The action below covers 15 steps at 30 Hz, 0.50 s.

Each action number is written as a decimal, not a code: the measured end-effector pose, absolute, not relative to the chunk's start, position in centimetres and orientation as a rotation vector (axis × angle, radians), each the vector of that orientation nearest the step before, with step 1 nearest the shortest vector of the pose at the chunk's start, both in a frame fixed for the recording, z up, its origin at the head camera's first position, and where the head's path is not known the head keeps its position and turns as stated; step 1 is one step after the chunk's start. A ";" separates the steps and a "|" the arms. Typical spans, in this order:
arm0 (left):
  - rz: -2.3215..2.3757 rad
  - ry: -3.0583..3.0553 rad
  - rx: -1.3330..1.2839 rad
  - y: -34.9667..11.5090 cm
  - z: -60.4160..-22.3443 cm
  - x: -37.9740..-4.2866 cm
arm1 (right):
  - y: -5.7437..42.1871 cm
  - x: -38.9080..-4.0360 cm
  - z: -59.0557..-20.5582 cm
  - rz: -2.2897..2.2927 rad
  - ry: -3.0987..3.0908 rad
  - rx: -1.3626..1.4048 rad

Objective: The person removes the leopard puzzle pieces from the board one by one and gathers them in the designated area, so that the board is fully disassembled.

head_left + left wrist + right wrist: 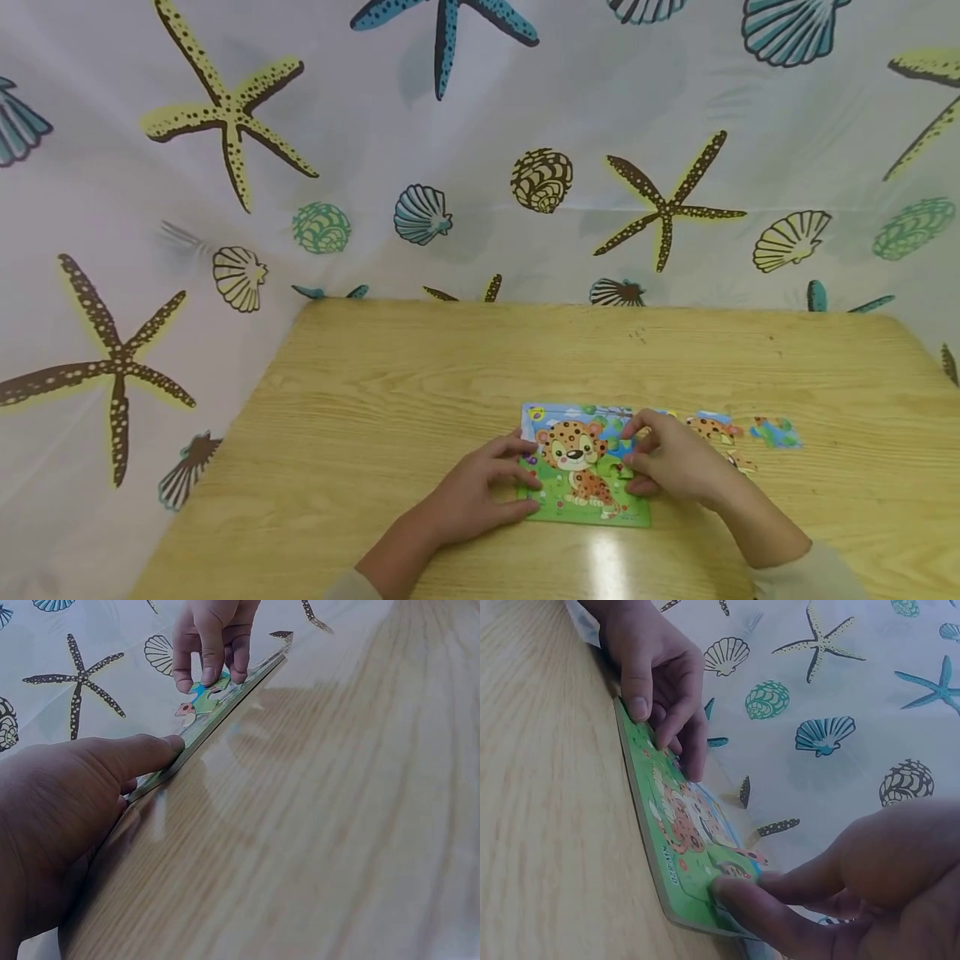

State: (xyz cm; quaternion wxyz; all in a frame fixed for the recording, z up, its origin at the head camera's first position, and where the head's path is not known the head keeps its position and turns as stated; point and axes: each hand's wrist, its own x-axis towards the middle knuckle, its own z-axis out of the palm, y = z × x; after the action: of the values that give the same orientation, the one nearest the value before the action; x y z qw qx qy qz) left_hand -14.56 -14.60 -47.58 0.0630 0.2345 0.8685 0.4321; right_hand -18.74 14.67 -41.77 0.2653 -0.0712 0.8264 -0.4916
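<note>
A jigsaw puzzle board with a spotted leopard cub picture lies flat on the table. My left hand rests on its left edge, the fingers reaching over the picture; in the left wrist view the thumb lies against the board's near edge. At the board's right side my right hand pinches a green and blue puzzle piece between thumb and fingers. That puzzle piece appears slightly raised and tilted over the board in the right wrist view. The fingers partly hide the board's right edge.
Right of the board lie loose puzzle pieces: a spotted one, a blue-green one and a smaller one, with another partly behind the right hand. A white curtain with starfish and shells hangs behind the wooden table.
</note>
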 end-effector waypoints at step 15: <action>1.291 2.636 0.718 -14.6 -47.5 -14.6 | 17.4 -20.3 -40.6 -1.443 2.044 -0.312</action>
State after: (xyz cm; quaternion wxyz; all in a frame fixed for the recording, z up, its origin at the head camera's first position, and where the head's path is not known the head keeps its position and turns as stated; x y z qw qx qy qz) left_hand -14.57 -14.63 -47.46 0.0598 0.2371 0.8708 0.4266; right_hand -20.28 17.44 -40.58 0.3048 -0.1180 0.7720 -0.5451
